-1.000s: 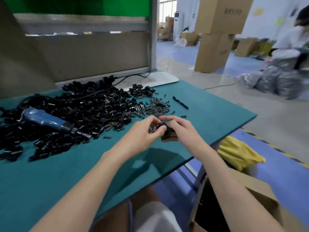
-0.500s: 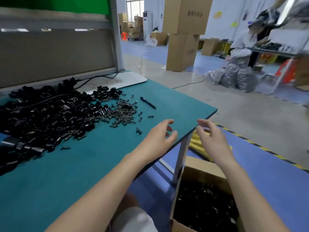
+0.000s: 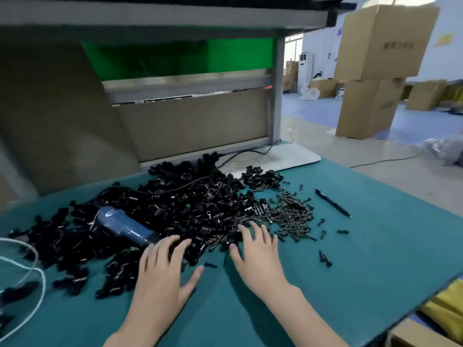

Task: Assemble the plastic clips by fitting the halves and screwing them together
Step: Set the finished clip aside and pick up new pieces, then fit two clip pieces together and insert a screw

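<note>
Hands come back to the bench empty: a second ago we hold a black clip between both sets of fingertips, and half a second ago both palms hang open over the carton [image 3: 423,333] beside the table with nothing in them. Now our left hand [image 3: 162,274] and right hand [image 3: 258,256] lie flat over the green mat [image 3: 325,284], fingers wide and straight, holding nothing. The left fingertips reach the near edge of the pile of black clip halves [image 3: 175,211], just beside the nose of the blue electric screwdriver [image 3: 120,225] that lies in the pile. The right fingertips touch the place where that pile meets the heap of screws [image 3: 293,216]. One loose clip piece [image 3: 210,265] lies on the mat between the two hands. The black pen [image 3: 332,202] stays to the right of the screws, well apart from both hands. We judge that the clip we were holding has gone into the carton, though the drop itself is not shown, so one cycle looks closed and a fresh one opens. Nothing is picked yet. The next move calls for two matching halves from the pile, then a screw, then the screwdriver, which sits close to our left hand. The view is blurred, so we cannot tell the separate halves apart in the pile
</note>
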`<state>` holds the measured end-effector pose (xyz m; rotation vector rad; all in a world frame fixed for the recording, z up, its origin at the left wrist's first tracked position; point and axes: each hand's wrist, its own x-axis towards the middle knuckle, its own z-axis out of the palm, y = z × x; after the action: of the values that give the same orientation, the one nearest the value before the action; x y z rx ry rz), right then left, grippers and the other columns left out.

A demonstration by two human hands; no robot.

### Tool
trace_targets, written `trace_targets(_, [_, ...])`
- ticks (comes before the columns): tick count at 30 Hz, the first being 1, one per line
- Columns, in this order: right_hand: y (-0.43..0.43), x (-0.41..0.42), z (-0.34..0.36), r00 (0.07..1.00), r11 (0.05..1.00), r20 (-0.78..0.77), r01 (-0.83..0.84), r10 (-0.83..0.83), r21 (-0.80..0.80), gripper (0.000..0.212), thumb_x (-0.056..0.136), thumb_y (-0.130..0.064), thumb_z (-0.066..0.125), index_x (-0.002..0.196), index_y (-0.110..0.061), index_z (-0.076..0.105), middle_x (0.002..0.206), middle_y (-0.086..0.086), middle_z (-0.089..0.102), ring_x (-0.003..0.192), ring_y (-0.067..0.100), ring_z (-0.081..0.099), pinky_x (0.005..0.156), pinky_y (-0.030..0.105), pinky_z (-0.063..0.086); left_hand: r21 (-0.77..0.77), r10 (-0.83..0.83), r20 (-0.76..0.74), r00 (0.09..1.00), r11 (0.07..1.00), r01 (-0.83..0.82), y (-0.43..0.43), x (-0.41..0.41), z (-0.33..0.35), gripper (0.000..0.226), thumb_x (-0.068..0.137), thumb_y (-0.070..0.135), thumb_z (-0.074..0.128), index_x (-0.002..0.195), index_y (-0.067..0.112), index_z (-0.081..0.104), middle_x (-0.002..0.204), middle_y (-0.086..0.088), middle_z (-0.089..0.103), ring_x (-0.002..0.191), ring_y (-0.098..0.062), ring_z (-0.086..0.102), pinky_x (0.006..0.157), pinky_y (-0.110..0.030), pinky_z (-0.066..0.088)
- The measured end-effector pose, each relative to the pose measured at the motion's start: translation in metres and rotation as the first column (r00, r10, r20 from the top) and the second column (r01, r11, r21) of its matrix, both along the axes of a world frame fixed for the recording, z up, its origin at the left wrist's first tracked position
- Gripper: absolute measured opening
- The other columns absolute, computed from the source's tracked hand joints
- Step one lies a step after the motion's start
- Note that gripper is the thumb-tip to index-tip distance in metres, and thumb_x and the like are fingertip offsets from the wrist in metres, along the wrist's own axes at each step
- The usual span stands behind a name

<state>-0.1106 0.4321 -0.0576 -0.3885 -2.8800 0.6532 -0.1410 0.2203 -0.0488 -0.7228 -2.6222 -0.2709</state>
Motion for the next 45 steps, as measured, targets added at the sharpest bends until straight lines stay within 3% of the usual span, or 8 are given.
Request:
trace_targets(6, [-0.037,-0.076,0.002,0.994,0.975,-0.109,0.021,0.003,0.219,0.061,0.108,-0.055,0.024,0.163,-0.029,0.022,0.172,0.006,0.014,0.16,0.028,0.002,0.126,0.054,-0.005,-0.044,0.137,0.157,0.978,0.99,-0.131,-0.007,-0.041,0.003,0.075,0.091,0.068,0.027,0.133,0.019,0.065,0.142,-0.01,0.057,0.142,-0.036,0.042,0.117,-0.062,0.027])
trace_targets(10, [-0.031,-0.088,-0.008,0.996,0.957,-0.09,0.028,-0.002,0.29,0.061,0.103,-0.064,0.015,0.153,-0.041,0.042,0.166,-0.006,0.034,0.158,0.017,0.015,0.127,0.042,-0.001,0.018,0.071,0.058,0.996,0.997,-0.072,-0.006,-0.053,-0.009,0.056,0.089,0.057,0.041,0.111,0.019,0.076,0.12,-0.006,0.07,0.132,-0.041,0.053,0.11,-0.066,0.028])
trace_targets(14, [-0.029,-0.084,-0.012,0.999,0.96,-0.044,-0.01,0.024,0.281,0.084,0.087,-0.081,0.001,0.153,-0.044,0.038,0.168,-0.008,0.028,0.158,0.015,0.01,0.126,0.038,-0.004,0.078,0.067,-0.063,0.996,0.995,-0.062,-0.008,-0.055,-0.015,0.046,0.091,0.048,0.043,0.102,0.019,0.077,0.113,-0.005,0.072,0.126,-0.039,0.059,0.108,-0.062,0.026])
trace_targets(17, [-0.029,-0.085,-0.01,0.999,0.958,-0.028,-0.015,0.024,0.286,0.079,0.087,-0.083,0.01,0.152,-0.046,0.036,0.168,-0.01,0.025,0.158,0.013,0.008,0.125,0.034,-0.003,0.102,0.076,-0.1,0.992,0.993,-0.066,-0.009,-0.056,-0.015,0.043,0.092,0.044,0.042,0.1,0.02,0.077,0.111,-0.003,0.072,0.124,-0.035,0.062,0.107,-0.062,0.034])
trace_targets(23, [-0.029,-0.081,-0.007,0.997,0.974,-0.059,-0.043,0.057,0.223,0.063,0.095,-0.074,0.025,0.147,-0.042,0.041,0.163,-0.016,0.03,0.156,0.011,0.013,0.124,0.033,0.008,0.121,0.077,-0.123,0.989,0.991,-0.062,-0.01,-0.058,-0.017,0.042,0.092,0.042,0.041,0.1,0.022,0.077,0.11,0.0,0.072,0.123,-0.032,0.062,0.108,-0.06,0.036])
trace_targets(33, [-0.027,-0.077,0.0,0.982,0.992,-0.161,-0.081,0.096,0.099,0.071,0.093,-0.066,0.005,0.13,-0.034,0.056,0.142,-0.018,0.052,0.14,0.008,0.04,0.116,0.028,0.024,0.091,0.087,-0.086,0.993,0.993,-0.079,-0.012,-0.054,-0.014,0.043,0.097,0.042,0.036,0.109,0.023,0.074,0.113,0.005,0.069,0.128,-0.029,0.059,0.106,-0.064,0.043])
trace_targets(38, [-0.03,-0.078,0.001,0.902,0.994,-0.427,-0.1,0.068,-0.053,0.06,0.1,-0.056,0.02,0.116,-0.024,0.069,0.124,-0.017,0.059,0.119,0.009,0.05,0.105,0.03,0.038,0.174,0.041,-0.088,0.995,0.984,-0.025,-0.011,-0.053,-0.011,0.044,0.099,0.041,0.036,0.117,0.02,0.07,0.116,0.007,0.068,0.127,-0.023,0.06,0.116,-0.058,0.033])
trace_targets(45, [-0.066,-0.069,0.003,0.77,0.827,-0.588,-0.484,0.248,-0.285,0.024,0.103,-0.035,0.051,0.113,-0.026,0.072,0.104,-0.021,0.063,0.098,0.003,0.066,0.081,0.01,0.046,0.312,-0.112,-0.104,0.988,0.94,0.14,-0.011,-0.049,-0.004,0.051,0.101,0.04,0.04,0.133,0.007,0.061,0.107,0.005,0.072,0.108,-0.005,0.063,0.116,-0.04,0.027])
